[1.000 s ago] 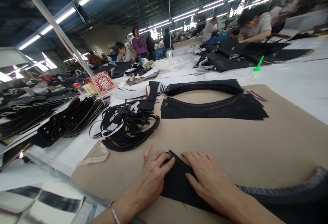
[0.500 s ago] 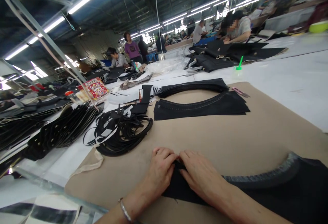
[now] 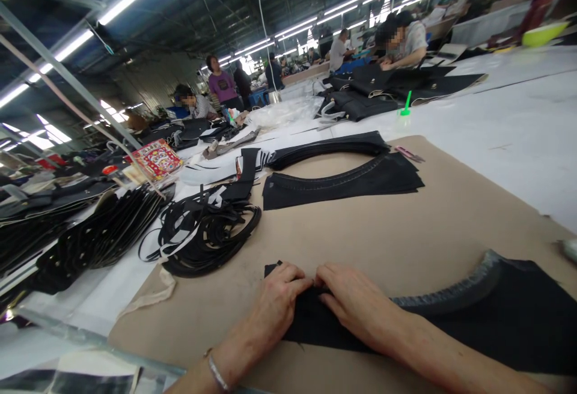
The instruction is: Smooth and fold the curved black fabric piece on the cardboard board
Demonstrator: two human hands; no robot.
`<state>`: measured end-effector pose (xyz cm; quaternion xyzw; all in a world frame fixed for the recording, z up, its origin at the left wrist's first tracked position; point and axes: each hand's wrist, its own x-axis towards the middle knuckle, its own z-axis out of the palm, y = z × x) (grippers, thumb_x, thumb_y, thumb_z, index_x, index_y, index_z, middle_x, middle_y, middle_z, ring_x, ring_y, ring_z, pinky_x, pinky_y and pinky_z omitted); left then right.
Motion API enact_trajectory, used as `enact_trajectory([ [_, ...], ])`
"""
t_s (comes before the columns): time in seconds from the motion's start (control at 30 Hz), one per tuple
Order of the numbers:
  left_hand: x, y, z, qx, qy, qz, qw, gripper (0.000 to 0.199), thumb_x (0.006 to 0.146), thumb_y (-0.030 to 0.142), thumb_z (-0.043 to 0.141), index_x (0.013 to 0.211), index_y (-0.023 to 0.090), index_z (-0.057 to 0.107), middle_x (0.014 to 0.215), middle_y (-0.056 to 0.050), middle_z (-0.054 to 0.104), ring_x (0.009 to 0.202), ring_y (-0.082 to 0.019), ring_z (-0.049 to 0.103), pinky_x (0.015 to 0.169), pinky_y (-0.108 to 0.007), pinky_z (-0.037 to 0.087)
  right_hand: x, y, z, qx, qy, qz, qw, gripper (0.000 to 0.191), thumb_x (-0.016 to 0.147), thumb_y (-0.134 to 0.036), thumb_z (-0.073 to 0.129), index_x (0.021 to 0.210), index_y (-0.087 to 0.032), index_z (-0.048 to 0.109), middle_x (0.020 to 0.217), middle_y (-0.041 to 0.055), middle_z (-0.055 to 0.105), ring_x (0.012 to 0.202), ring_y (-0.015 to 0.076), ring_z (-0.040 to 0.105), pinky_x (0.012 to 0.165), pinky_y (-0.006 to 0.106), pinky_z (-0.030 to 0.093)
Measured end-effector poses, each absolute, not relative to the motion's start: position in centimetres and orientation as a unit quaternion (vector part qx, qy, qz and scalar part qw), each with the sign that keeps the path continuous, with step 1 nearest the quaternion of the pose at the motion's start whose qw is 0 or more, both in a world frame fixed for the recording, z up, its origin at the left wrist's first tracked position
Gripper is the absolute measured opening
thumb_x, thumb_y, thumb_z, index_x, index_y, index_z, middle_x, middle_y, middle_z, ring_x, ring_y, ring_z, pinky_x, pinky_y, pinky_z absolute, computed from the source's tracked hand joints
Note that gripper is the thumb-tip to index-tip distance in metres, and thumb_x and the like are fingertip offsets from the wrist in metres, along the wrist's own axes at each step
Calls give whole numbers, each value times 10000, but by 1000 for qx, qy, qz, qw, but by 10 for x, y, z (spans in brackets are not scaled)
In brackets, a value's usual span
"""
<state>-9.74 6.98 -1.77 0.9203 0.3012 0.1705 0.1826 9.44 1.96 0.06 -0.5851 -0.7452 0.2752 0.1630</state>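
Note:
A black fabric piece (image 3: 496, 316) with a curved, pleated grey-black edge lies on the tan board (image 3: 360, 232) at the bottom and right. My left hand (image 3: 283, 295) pinches its upper edge near the left end, with a black corner showing past the fingers. Close beside it, my right hand (image 3: 347, 295) has its fingers curled on the same edge, the fingertips of both hands nearly touching. A bracelet is on my left wrist. Farther back lie curved black pieces (image 3: 342, 187), one with a similar gathered edge.
Left of centre sits a coil of black strips (image 3: 216, 238). Small pink scissors (image 3: 409, 154) and a green-tipped bottle (image 3: 404, 119) are behind the board. Stacked black pieces (image 3: 103, 238) fill the left. A person (image 3: 406, 39) bends over black bags at the back; others are beyond.
The view has shifted slightly, moving the background left. My left hand sits a little farther from the fabric's left end, whose corner now shows. Something blurred has appeared at the right edge.

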Motion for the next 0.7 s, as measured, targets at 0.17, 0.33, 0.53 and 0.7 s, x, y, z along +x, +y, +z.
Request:
enact_trajectory([
  [0.17,-100,62,-14,921,305,148,190,389,936,63,381,1152,243,649,1010,-34,631,945,-166,553,837,-291,477,101,15,-2,-578,-745,285,174,139,839,-84,569,927,-189,595,966,36,618,876,197,587,765,300,404],
  [0.33,-100,51,-9,927,313,126,166,469,930,70,379,1293,296,570,1128,-55,588,1034,-195,527,910,-358,478,109,9,-2,-570,-750,288,173,160,832,-59,540,907,-187,600,939,36,607,848,187,580,751,290,404],
  [0.53,-99,44,-10,928,328,101,145,527,897,41,381,1293,335,571,1162,-73,534,1063,-215,503,921,-402,482,119,0,-2,-546,-759,301,188,169,869,-64,483,903,-183,599,943,44,572,854,187,568,777,304,424],
  [0.7,-98,43,-9,925,336,105,144,532,878,27,388,1258,333,600,1138,-77,525,1047,-209,509,909,-398,489,129,-6,-8,-525,-760,321,209,181,898,-86,458,917,-193,603,958,43,557,877,184,555,793,303,437],
])
